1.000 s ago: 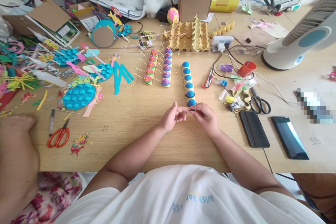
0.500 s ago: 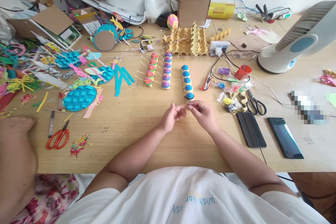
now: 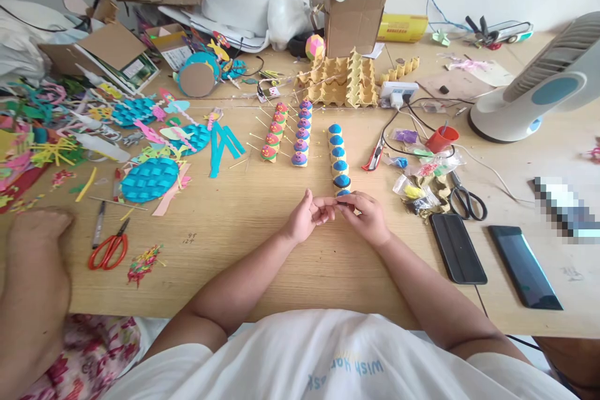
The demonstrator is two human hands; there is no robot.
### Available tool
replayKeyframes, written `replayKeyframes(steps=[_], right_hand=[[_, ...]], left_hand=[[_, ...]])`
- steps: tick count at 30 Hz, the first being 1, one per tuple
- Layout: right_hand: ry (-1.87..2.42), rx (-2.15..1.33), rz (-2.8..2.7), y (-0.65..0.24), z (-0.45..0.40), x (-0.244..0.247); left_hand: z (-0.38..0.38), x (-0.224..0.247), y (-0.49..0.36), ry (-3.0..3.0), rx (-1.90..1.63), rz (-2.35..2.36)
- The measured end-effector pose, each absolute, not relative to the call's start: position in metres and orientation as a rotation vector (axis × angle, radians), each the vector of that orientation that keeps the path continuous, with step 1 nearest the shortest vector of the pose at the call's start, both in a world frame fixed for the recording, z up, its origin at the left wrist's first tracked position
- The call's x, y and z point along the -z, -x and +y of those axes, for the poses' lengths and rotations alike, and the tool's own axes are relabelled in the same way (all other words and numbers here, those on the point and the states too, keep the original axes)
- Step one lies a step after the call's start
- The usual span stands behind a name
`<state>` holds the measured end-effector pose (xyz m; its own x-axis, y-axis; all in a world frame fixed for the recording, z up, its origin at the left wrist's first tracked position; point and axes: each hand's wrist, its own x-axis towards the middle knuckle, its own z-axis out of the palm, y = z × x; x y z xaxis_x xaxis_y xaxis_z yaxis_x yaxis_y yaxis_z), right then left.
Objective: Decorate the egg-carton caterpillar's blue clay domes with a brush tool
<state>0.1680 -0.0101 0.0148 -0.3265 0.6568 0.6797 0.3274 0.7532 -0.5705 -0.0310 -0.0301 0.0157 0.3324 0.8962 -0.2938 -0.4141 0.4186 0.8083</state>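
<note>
An egg-carton strip with blue-covered bumps lies lengthwise before me, its near end partly hidden by my hands. A dark line edges the front of one of its nearer bumps. My right hand pinches a small black strip between thumb and fingers, just at that end. My left hand has its index finger stretched toward the black strip, fingertip at it, thumb raised apart and the other fingers loosely bent. Left of the blue strip lie a purple bumpy strip and a red-and-green one, both with thin yellow-tipped sticks.
To the right are a red-handled cutter, clay packets, black scissors, two phones and a fan. Egg trays stand behind. At left are orange scissors, woven blue discs and another person's arm.
The view has shifted slightly, so the table things sit a little lower and further right. A black strip now shows in my right fingers; both hands stay close together.
</note>
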Motion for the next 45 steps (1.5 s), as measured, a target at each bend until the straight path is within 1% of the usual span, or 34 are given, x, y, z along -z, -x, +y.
replayKeyframes(steps=[4,7,14,18,24,30,35,45], right_hand=[[0.722,-0.527,-1.885,-0.165,-0.009,-0.012],[0.713,-0.472,-1.912,-0.165,-0.010,-0.010],[0.803,-0.380,-1.971,-0.168,-0.012,-0.011],[0.744,-0.368,-1.996,-0.167,-0.011,-0.012],[0.716,-0.442,-2.017,-0.165,-0.011,-0.008],[0.759,-0.528,-2.014,-0.167,-0.011,-0.007],[0.761,-0.591,-1.966,-0.165,-0.013,-0.009],[0.785,-0.558,-1.928,-0.163,-0.012,-0.012]], left_hand=[[-0.032,-0.001,0.034,-0.925,-1.038,0.883],[-0.034,0.004,0.037,-1.060,-1.073,0.929],[-0.040,-0.010,0.036,-1.276,-1.155,1.094],[-0.038,-0.007,0.032,-1.364,-1.278,1.001],[-0.036,-0.006,0.031,-1.626,-1.310,0.986],[-0.036,-0.011,0.033,-1.613,-1.362,1.059],[-0.038,-0.012,0.033,-1.484,-1.300,1.101],[-0.040,-0.013,0.034,-1.348,-1.256,1.078]])
